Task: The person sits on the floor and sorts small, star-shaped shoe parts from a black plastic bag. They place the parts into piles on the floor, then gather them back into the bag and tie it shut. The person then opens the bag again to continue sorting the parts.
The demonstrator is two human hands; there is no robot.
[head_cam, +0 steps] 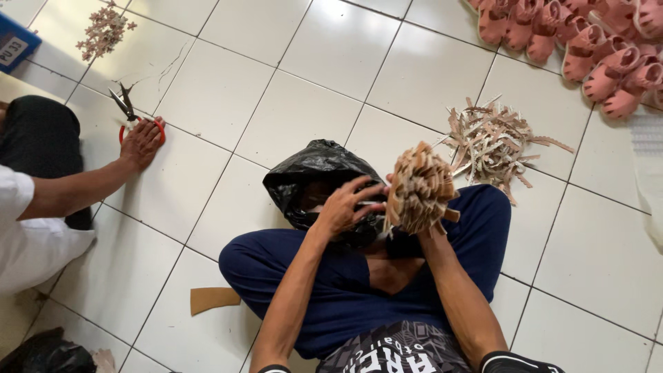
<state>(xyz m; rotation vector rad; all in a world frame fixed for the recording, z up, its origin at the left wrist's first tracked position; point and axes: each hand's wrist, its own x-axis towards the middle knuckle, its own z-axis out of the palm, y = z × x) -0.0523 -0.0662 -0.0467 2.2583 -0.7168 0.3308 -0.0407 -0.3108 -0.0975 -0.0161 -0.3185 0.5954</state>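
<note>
right hand (414,207) fingers clutch tan strip bundle (419,188) — left hand (343,206) fingers pinch strip.

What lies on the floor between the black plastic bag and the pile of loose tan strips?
In the head view, only bare white tile floor separates the black plastic bag from the pile of loose tan strips; nothing lies between them.
</note>
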